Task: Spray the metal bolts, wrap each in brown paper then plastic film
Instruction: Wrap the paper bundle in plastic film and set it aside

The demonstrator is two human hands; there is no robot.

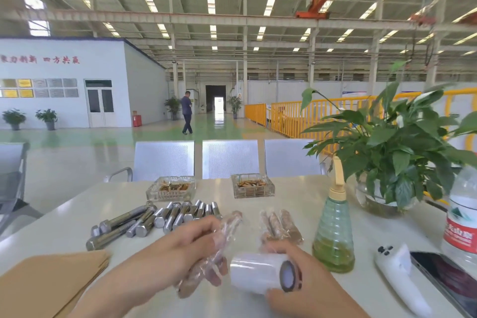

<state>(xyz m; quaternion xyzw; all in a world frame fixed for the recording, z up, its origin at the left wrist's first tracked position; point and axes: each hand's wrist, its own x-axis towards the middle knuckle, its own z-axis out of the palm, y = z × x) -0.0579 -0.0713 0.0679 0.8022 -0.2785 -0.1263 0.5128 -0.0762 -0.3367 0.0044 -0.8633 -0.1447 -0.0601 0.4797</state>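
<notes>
Left hand (180, 245) grips a film-wrapped bolt (206, 261); right hand (291, 276) curls round the film roll (260, 272). Bare bolts (154, 217) far left, wrapped ones (281, 224) far right.

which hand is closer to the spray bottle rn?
Right. The right hand, gripping the film roll, sits just left of the spray bottle. The left hand, holding the part-wrapped bolt, is farther left, beyond the roll.
</notes>
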